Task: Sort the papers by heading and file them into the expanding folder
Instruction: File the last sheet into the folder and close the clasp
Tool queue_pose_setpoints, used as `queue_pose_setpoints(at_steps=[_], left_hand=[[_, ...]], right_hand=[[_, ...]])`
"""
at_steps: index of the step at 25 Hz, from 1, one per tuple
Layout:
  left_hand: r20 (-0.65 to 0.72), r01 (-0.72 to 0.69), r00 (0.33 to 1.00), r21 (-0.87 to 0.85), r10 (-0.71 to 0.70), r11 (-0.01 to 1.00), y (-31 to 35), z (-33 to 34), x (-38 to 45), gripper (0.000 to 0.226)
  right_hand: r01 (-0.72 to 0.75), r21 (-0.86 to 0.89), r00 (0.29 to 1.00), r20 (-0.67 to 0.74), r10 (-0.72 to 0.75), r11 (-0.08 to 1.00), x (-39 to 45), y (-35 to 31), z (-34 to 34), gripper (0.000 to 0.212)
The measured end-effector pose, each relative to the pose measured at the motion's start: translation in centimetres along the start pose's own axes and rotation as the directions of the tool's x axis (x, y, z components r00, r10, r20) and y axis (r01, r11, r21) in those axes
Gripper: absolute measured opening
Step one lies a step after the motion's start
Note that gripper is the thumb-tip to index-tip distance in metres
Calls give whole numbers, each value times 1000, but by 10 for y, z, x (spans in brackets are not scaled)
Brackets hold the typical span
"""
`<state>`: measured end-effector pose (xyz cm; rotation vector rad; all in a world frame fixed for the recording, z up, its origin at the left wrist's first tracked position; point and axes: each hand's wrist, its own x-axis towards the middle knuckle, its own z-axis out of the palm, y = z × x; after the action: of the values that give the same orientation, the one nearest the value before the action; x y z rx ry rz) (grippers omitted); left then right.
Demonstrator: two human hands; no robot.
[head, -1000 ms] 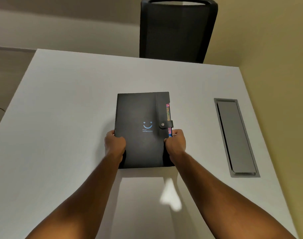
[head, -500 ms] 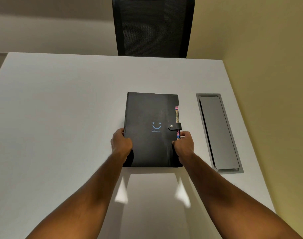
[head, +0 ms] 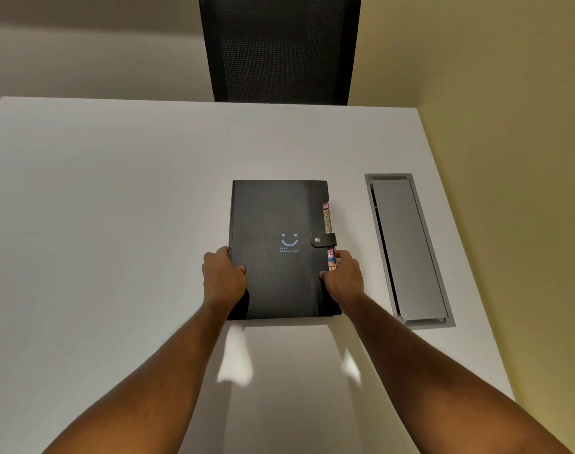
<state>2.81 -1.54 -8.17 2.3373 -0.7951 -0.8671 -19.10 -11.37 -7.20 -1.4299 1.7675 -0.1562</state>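
A black expanding folder (head: 279, 224) with a blue smiley print lies flat on the white table (head: 116, 208). Its flap is fastened by a snap strap (head: 324, 239) on the right edge, where coloured tab labels (head: 326, 221) stick out. My left hand (head: 222, 276) grips the folder's left edge low down, thumb on the cover. On the opposite edge my right hand (head: 343, 276) grips just below the strap, thumb on top. No loose papers are in sight.
A grey metal cable hatch (head: 407, 250) is set into the table right of the folder. A black mesh chair (head: 279, 47) stands behind the far edge. A yellow wall runs along the table's right side.
The view has swung so the folder sits straighter and nearer the grey hatch. Both hands keep their hold on the folder's two side edges.
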Motion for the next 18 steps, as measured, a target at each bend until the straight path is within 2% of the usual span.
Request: queue_pose_setpoints(at_steps=[2,4,6,8,9,12,18], left_hand=[[-44,-61,997,97,65,993,3,-1,-10,43],[-64,-222,968,219,241,950,3,-2,-23,49],[19,-401,908,328,418,855,-2,2,-35,53],[131,-479,874,395,467,784,-8,8,-42,55],[167,-485,872,418,460,768,-10,11,-44,55],[229,-495,868,475,441,728,-12,13,-45,58],[297,-503,864,461,407,731,-6,7,-47,66]], right_hand=[[51,-126,998,-33,-55,991,-8,-1,0,50],[196,-294,967,-100,-234,936,-22,-1,4,52],[399,-426,883,-60,-466,812,-39,3,12,49],[532,-499,804,45,-593,684,-52,11,20,39],[554,-519,791,86,-605,651,-56,16,23,36],[527,-545,831,172,-529,652,-64,29,29,46],[527,-564,847,286,-448,636,-68,22,19,57]])
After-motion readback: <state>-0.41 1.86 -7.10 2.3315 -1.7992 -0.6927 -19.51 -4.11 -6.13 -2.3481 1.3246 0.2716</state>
